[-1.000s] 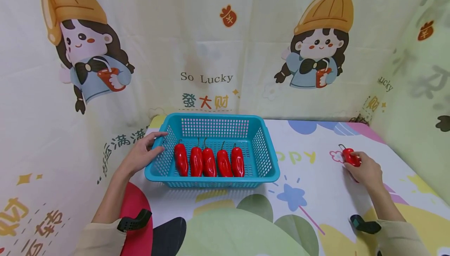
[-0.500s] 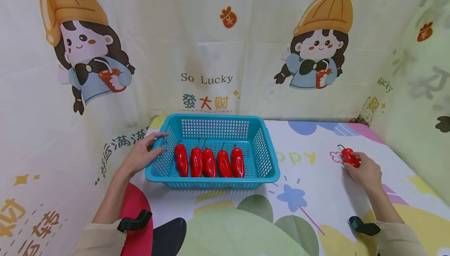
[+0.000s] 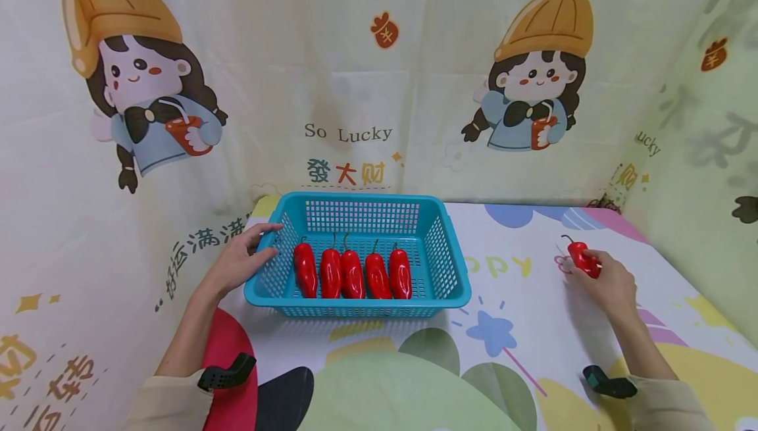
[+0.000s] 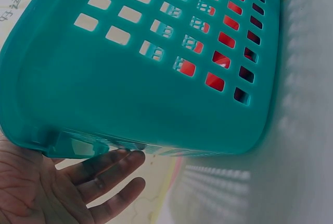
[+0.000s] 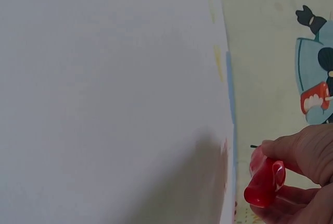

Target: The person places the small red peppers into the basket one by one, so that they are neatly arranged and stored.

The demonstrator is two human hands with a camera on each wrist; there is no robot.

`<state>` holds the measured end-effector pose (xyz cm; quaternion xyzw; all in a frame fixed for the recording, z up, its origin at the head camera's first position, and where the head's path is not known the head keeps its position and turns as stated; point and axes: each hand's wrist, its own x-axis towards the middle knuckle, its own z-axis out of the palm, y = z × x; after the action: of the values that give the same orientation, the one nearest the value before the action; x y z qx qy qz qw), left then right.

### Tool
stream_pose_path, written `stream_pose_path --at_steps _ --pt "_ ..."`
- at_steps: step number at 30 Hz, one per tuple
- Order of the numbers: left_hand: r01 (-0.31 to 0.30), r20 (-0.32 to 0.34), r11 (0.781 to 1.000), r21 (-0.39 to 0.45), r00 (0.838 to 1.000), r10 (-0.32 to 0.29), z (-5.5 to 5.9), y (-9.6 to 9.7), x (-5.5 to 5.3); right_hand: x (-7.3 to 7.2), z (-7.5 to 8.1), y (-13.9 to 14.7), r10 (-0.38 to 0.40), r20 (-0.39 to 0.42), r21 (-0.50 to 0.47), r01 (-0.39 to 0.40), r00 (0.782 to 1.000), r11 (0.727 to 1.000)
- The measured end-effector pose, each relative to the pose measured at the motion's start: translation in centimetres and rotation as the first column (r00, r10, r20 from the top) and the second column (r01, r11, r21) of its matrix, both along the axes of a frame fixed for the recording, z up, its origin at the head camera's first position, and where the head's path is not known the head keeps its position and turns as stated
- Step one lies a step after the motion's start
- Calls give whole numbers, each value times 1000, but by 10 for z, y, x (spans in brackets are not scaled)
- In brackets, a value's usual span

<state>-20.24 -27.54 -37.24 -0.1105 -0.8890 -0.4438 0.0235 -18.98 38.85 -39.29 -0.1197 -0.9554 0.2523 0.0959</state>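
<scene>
My right hand [image 3: 611, 283] pinches a red chili pepper [image 3: 583, 258] by its lower part, above the right side of the table. Its thin dark stem points up and left. In the right wrist view, thumb and fingers close around the glossy pepper [image 5: 265, 179]. At the left end of a blue plastic basket [image 3: 355, 303], my left hand [image 3: 239, 261] holds the rim. From the left wrist view, the fingers [image 4: 112, 174] lie outside the basket wall, and the thumb is hidden behind the rim. Several red chili peppers [image 3: 352, 273] lie side by side inside the basket, stems toward the back.
A printed cloth covers the table [image 3: 414, 378]. Behind the basket rises a curtain [image 3: 355, 76] with cartoon figures, and it also bounds the left and right sides. A dark wrist device [image 3: 227, 372] sits at each sleeve.
My right hand has raised the chili pepper and moved slightly up and left with it. My left hand and the basket have stayed in place.
</scene>
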Motion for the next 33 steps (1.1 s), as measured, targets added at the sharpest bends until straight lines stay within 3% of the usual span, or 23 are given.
stream_pose_path --at_steps 33 --pt "13 -3 1000 13 1000 -13 0 0 0 1 24 -43 36 -115 -14 -37 993 999"
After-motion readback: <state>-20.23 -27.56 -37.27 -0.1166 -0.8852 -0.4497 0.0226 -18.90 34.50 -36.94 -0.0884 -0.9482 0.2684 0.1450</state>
